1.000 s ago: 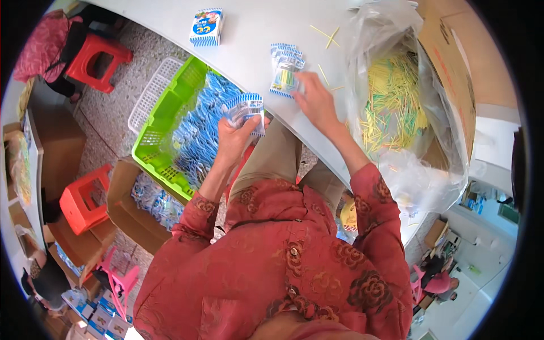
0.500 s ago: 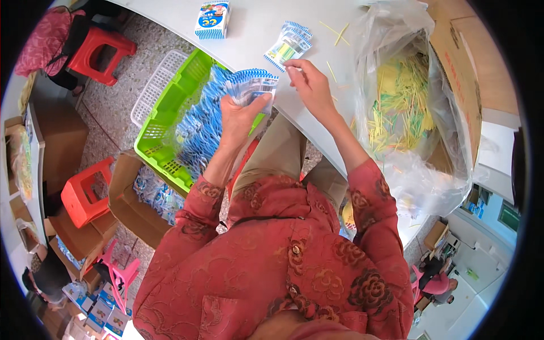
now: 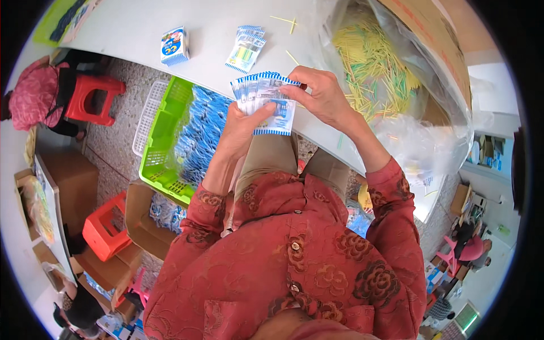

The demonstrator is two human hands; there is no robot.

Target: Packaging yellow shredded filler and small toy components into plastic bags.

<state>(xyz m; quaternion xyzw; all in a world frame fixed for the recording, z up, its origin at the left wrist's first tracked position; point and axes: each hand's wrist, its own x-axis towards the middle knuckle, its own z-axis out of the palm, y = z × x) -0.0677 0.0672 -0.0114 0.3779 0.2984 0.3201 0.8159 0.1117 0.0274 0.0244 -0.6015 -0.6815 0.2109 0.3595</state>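
Both hands hold a fanned stack of small blue-and-white packets (image 3: 264, 97) over the near edge of the white table (image 3: 141, 31). My left hand (image 3: 242, 131) grips the fan from below. My right hand (image 3: 317, 93) pinches its top right corner. A small pile of filled packets (image 3: 245, 50) lies on the table just beyond. To the right sits a big clear plastic bag of yellow and green sticks (image 3: 377, 65). A few loose sticks (image 3: 286, 21) lie on the table.
A green plastic basket (image 3: 164, 144) full of blue packets stands on the floor at my left, with a white basket (image 3: 148, 116) beside it. A small blue-and-white box (image 3: 174, 46) stands on the table. Red stools (image 3: 90, 99) and cardboard boxes (image 3: 144, 226) fill the floor left.
My left hand has lifted the stack of packets from beside the green basket up to the table edge. My right hand came off the pile on the table and took hold of the fan.
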